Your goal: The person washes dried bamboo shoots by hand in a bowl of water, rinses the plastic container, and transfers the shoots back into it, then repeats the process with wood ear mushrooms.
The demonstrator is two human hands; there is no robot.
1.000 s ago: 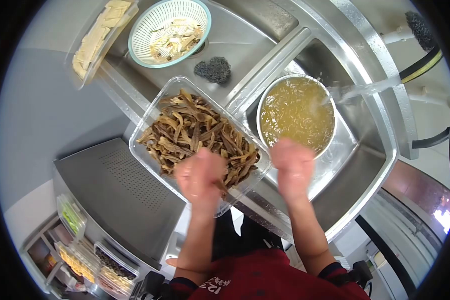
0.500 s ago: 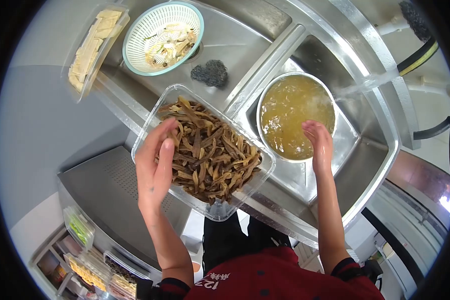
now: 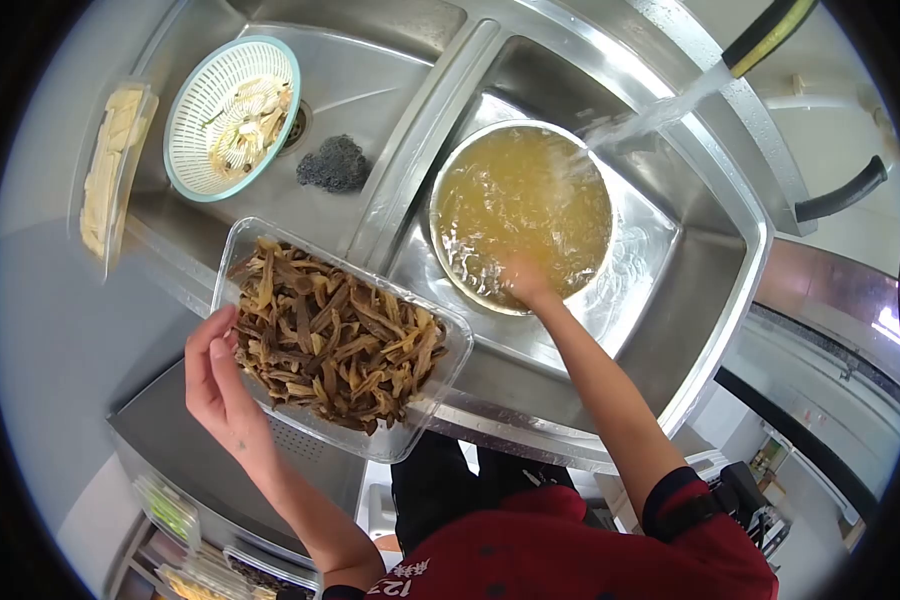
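The left hand (image 3: 215, 375) is lying loosely open, fingers together, against the rim of a clear plastic tray (image 3: 415, 435) of dried brown strips (image 3: 335, 340). The right hand (image 3: 525, 278) is dipping into a round steel bowl (image 3: 434, 222) of cloudy yellow water, and its grip cannot be told. Tap water (image 3: 660, 108) is streaming in.

2 hands: 1 left hand (image 3: 215, 385), 1 right hand (image 3: 523, 280). 1 clear tray (image 3: 425, 405) of brown strips, 1 metal bowl (image 3: 450, 270), 1 slotted basket (image 3: 195, 110), 1 steel scourer (image 3: 335, 163), 1 box (image 3: 105, 185) of pale slices, 2 sink basins (image 3: 380, 85).
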